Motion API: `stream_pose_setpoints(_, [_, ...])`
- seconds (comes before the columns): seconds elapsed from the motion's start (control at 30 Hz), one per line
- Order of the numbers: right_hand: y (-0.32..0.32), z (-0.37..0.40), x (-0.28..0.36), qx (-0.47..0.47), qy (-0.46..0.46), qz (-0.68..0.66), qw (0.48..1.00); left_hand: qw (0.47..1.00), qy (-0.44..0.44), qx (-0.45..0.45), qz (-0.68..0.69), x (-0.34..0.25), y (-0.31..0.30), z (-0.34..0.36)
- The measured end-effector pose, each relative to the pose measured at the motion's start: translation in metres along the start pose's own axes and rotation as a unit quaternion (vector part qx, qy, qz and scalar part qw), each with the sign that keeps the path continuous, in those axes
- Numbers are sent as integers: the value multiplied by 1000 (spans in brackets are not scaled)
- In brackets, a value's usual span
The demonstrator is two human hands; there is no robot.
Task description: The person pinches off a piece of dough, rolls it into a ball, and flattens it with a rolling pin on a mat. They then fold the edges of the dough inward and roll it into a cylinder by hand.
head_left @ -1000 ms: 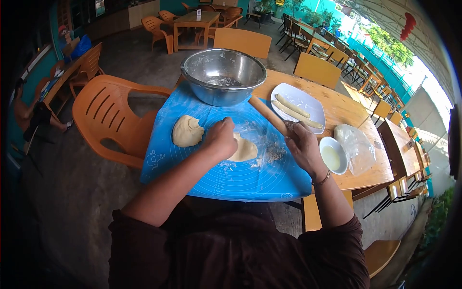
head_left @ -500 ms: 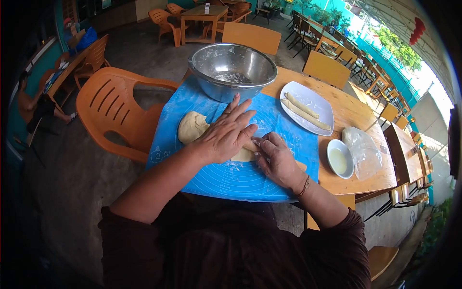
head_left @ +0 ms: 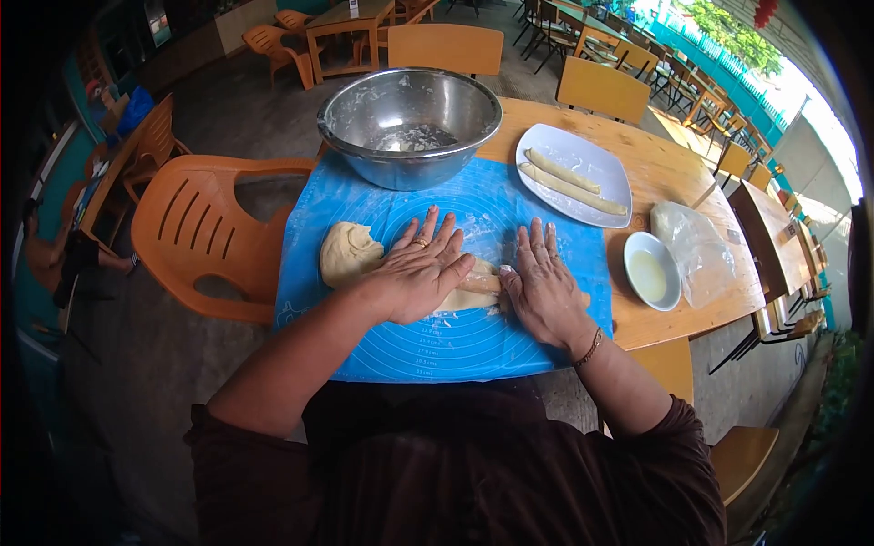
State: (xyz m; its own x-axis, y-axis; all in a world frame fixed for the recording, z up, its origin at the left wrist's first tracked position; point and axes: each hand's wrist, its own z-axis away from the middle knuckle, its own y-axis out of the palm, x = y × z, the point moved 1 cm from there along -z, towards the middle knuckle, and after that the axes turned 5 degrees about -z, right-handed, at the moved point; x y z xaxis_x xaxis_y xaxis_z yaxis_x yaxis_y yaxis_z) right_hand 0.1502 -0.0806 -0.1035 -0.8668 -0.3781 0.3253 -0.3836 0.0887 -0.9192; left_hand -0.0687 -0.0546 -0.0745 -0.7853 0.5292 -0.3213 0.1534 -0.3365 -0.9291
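A wooden rolling pin (head_left: 480, 284) lies across a thin flattened piece of dough (head_left: 462, 300) on a blue measuring mat (head_left: 401, 350). My left hand (head_left: 414, 276) rests flat on the pin's left part, fingers spread, hiding that end. On the right part lies my right hand (head_left: 546, 296), palm down with its fingers stretched out; flour dusts its fingers. The pin's right tip shows just past this hand. A larger lump of dough (head_left: 349, 253) sits left of my left hand, close to its wrist.
Behind the mat's dough stands a floury steel bowl (head_left: 410, 164). To the right are a white plate (head_left: 601, 177) with two dough rolls, a small bowl of pale liquid (head_left: 650, 273) and a clear plastic bag (head_left: 696, 259). An orange chair (head_left: 196, 227) touches the table's left side.
My right hand has unwrapped from the rolling pin and now lies flat with fingers extended. My left hand has shifted slightly left, fingers more spread. The camera view has tilted slightly.
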Motion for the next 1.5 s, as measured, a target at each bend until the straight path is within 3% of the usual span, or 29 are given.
stream_pose_setpoints(0.37, [2, -28, -1, 15, 48, 25, 998, 997, -73, 7, -2, 9, -5, -27])
stream_pose_setpoints(0.7, [6, -50, -8, -47, 9, 90, 995, 990, -127, 0, -62, 13, -2, -45])
stream_pose_setpoints(0.8, [4, -60, -12, -35, -1, 97, 995, 989, -132, -35, -49, 19, 3, -49])
stream_pose_setpoints(0.87, [3, -66, -13, -29, -4, 103, 994, 986, -107, -115, -63, 26, 8, -53])
stream_pose_setpoints(1.07, [3, -83, -17, 33, 47, 127, 990, 973, -107, -195, -58, 29, 6, -54])
stream_pose_setpoints(1.2, [3, -95, -19, 12, 65, 121, 990, 969, -137, -199, -51, 29, 3, -60])
stream_pose_setpoints(1.27, [5, -99, -19, -1, 73, 111, 991, 959, -134, -246, -51, 34, 8, -65])
stream_pose_setpoints(1.5, [9, -107, -23, -8, 81, 126, 989, 952, -98, -288, -48, 37, 8, -63])
